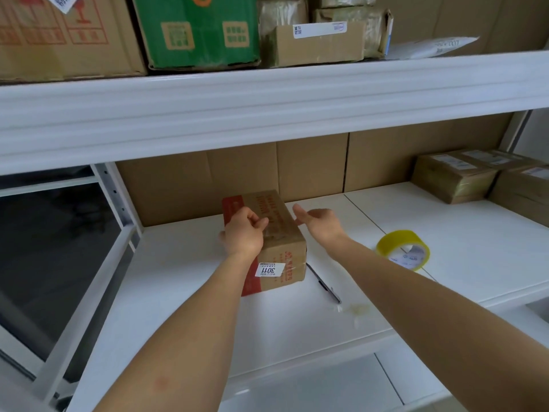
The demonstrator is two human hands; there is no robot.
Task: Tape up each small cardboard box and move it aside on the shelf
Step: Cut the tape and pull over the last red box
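Observation:
A small brown cardboard box (276,221) with red print and a white "3011" label sits on the white shelf (184,281), left of centre, with clear tape across its top. My left hand (245,233) lies on the box's near left top, fingers curled against the taped surface. My right hand (319,223) is at the box's right top edge with fingers straight, touching or almost touching it. A roll of yellowish clear tape (404,249) lies on the shelf to the right.
A dark pen-like tool (325,285) lies just right of the box, with scraps of clear tape (359,309) near the front edge. Taped boxes (454,178) are stacked at the far right. The upper shelf beam (267,105) hangs low overhead.

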